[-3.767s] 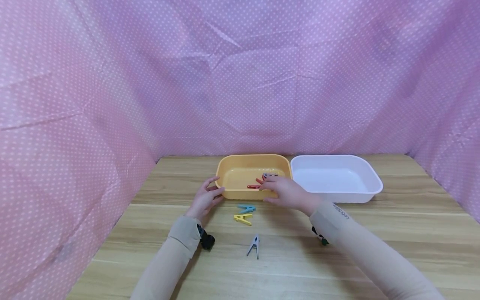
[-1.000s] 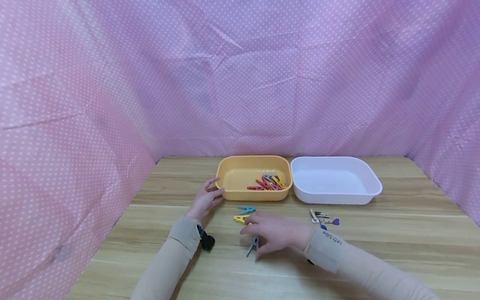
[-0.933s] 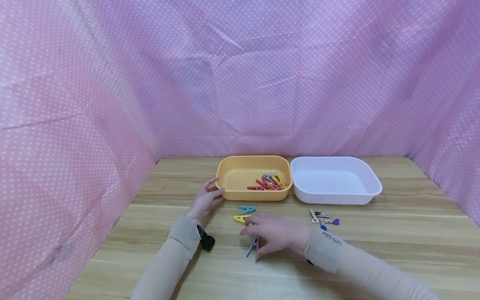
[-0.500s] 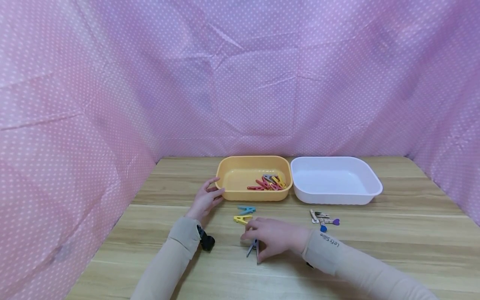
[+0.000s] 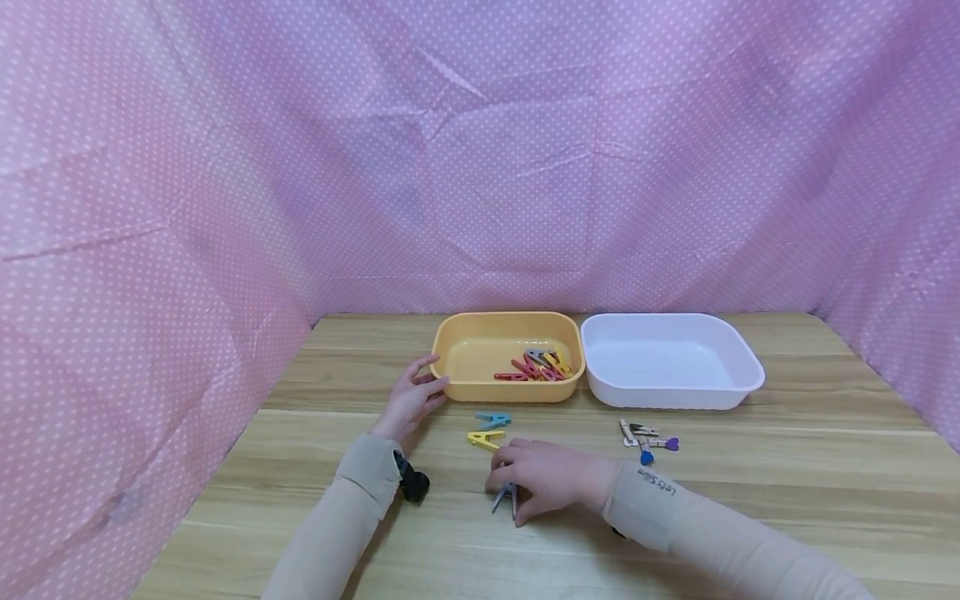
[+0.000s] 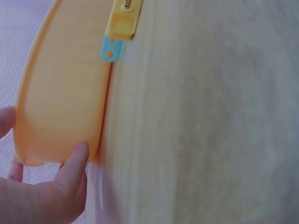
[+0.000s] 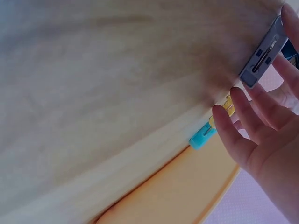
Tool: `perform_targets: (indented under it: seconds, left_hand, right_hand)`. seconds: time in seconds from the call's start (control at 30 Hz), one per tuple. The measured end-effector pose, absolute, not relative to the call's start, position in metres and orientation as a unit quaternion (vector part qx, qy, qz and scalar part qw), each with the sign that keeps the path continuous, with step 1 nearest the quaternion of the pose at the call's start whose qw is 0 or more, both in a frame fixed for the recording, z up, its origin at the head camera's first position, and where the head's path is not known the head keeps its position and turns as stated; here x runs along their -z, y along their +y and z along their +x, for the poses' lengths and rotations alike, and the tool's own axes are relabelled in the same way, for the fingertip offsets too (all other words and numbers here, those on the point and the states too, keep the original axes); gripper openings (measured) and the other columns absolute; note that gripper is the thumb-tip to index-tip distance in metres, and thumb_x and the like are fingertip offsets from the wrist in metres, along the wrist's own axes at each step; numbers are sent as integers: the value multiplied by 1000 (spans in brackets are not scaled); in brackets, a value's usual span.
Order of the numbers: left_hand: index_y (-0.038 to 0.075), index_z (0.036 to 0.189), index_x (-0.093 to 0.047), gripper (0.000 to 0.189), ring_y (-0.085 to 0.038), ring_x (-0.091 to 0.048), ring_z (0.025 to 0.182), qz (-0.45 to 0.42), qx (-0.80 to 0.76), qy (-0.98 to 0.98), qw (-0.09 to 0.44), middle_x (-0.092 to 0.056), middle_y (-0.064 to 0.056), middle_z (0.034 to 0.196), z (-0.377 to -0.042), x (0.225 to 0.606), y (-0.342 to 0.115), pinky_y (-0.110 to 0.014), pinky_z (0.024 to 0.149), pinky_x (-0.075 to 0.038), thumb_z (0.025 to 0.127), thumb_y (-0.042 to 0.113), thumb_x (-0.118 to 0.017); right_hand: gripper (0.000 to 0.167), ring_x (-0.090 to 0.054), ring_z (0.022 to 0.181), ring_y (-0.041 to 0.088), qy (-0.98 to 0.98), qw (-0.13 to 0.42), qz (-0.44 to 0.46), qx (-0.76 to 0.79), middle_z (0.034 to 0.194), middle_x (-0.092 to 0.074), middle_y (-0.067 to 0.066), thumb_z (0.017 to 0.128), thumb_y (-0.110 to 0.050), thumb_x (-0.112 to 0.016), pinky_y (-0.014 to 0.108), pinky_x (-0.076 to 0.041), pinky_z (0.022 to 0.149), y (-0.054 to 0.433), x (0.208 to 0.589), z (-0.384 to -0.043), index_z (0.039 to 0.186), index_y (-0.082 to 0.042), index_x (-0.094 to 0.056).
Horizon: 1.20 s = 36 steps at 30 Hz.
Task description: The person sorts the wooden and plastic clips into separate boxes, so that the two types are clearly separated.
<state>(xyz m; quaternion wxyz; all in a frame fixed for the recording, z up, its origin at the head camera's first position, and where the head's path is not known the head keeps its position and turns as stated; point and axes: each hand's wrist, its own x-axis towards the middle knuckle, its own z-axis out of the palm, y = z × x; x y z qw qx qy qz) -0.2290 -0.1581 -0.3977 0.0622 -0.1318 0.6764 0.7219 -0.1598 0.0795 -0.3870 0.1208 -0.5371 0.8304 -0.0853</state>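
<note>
My left hand (image 5: 407,403) grips the left front corner of the yellow bin (image 5: 480,391), its thumb (image 6: 74,170) against the outer wall. My right hand (image 5: 546,475) is low over the table, thumb and fingertips around a grey clothespin (image 7: 261,58). The fingers partly cover that clothespin in the head view; its two legs point towards me. Just beyond lie a yellow clothespin (image 5: 486,438) and a blue clothespin (image 5: 493,419), in front of the bin. Inside the bin, several red, yellow and grey clothespins (image 5: 542,367) are heaped at the right.
A white bin (image 5: 675,398) stands against the yellow bin's right side. Several small wooden clips (image 5: 643,442) with coloured hearts lie in front of it, close to my right forearm. A pink dotted cloth (image 5: 480,167) hangs behind the wooden table (image 5: 300,500).
My right hand has come from over the yellow bin down to the grey clothespin, and its thumb and fingers have drawn in around it. The left hand stays at the bin's corner.
</note>
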Motion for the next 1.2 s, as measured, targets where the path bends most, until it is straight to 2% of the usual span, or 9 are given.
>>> perform_targets:
  seconds: [0.13, 0.47, 0.77, 1.2]
  left_hand:
    - [13, 141, -41, 54, -22, -53, 104, -130, -721, 677, 62, -40, -17, 126, -229, 398, -158, -42, 102, -43, 92, 2, -58]
    - [12, 141, -41, 53, -20, -53, 101, -132, -722, 677, 60, -40, -16, 123, -230, 398, -159, -40, 101, -44, 92, 2, -58]
    - [11, 141, -41, 54, -19, -53, 98, -129, -722, 678, 59, -40, -15, 120, -230, 397, -159, -35, 95, -47, 92, 2, -58]
    - [12, 142, -40, 54, -20, -53, 101, -128, -721, 678, 60, -39, -16, 124, -229, 397, -158, -38, 98, -45, 92, 2, -58]
  right_hand:
    - [38, -50, 105, 8, 827, 114, -543, 87, 119, -56, -4, 80, -38, -73, 24, -45, 92, 79, 387, -159, 115, -26, -65]
    - [22, -51, 96, 2, 820, 107, -554, 92, 109, -59, -9, 82, -31, -73, 17, -45, 86, 75, 386, -158, 103, -24, -70]
    - [22, -53, 93, 0, 823, 110, -550, 93, 104, -61, -8, 82, -29, -73, 16, -46, 84, 75, 382, -158, 102, -21, -70]
    - [16, -58, 82, 0, 837, 137, -515, 122, 93, -66, -9, 87, -26, -69, 18, -49, 77, 76, 377, -162, 101, -19, -63]
